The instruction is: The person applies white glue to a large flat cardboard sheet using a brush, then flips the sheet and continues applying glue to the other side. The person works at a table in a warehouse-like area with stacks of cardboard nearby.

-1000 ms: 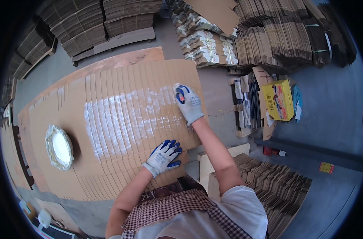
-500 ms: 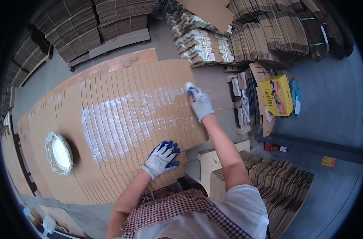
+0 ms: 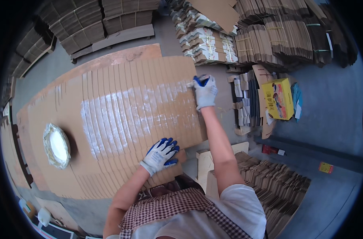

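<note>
Overlapping brown cardboard sheets [image 3: 121, 159] are fanned out in a row before me, their middle band streaked with wet, glossy white. My left hand [image 3: 158, 156], in a white glove with blue fingertips, lies flat with fingers spread on the near edge of the sheets. At the far right end, my gloved right hand [image 3: 206, 91] is closed around what looks like a brush, mostly hidden, its pale tip [image 3: 190, 84] at the cardboard edge. A plastic-lined bowl [image 3: 48, 139] of white paste [image 3: 58, 146] stands on the cardboard at the left.
Bundled flat cardboard [image 3: 74, 32] is stacked on pallets at the back left, with more stacks [image 3: 255, 44] at the back right. To the right stands a yellow printed box [image 3: 278, 99]. Another pile of folded cardboard [image 3: 273, 187] rises beside my right side.
My right hand has shifted slightly right and turned more upright at the far right edge of the sheets. The left hand stays on the cardboard. The whole view has shifted slightly.
</note>
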Demonstrator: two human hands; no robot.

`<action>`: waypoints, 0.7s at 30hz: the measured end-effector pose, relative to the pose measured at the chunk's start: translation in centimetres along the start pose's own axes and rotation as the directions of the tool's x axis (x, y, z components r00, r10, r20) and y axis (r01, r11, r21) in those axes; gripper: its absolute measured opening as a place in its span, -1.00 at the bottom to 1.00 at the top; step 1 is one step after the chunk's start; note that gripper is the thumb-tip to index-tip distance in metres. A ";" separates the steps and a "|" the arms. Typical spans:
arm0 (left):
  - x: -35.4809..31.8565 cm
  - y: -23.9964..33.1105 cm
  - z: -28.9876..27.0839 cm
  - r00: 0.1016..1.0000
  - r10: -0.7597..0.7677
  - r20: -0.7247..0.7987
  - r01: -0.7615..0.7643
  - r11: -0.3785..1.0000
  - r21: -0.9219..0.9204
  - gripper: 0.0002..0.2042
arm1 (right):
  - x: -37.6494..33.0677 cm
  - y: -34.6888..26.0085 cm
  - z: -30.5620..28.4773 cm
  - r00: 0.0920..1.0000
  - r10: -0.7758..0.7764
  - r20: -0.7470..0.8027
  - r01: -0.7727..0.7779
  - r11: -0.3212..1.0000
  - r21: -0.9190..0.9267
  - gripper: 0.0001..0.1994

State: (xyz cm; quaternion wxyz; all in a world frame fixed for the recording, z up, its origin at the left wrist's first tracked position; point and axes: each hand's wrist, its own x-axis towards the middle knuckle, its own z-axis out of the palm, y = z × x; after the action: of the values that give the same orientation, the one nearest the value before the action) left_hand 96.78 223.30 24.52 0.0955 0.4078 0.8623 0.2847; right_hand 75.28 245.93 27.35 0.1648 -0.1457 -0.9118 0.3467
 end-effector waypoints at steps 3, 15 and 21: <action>-0.1 -0.3 0.5 1.000 0.023 -0.003 -0.023 1.000 0.007 -0.45 | -3.3 -1.9 -0.3 0.977 -0.062 0.206 0.068 0.997 -0.023 -0.66; -1.2 -0.5 1.7 0.995 0.073 -0.066 -0.074 0.997 -0.017 -0.48 | -14.3 -0.3 -5.9 0.977 -0.018 0.210 0.054 0.985 -0.167 -0.65; -3.1 0.4 0.3 0.980 0.167 -0.112 -0.172 0.984 -0.043 -0.58 | -18.5 -3.2 -4.9 0.963 0.162 0.217 -0.194 0.971 0.136 -0.64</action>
State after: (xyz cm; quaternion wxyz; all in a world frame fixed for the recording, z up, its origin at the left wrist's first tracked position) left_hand 99.17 221.30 24.34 0.0348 0.4611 0.8206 0.3359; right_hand 93.46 239.49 29.28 0.0490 -0.1776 -0.8771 0.4436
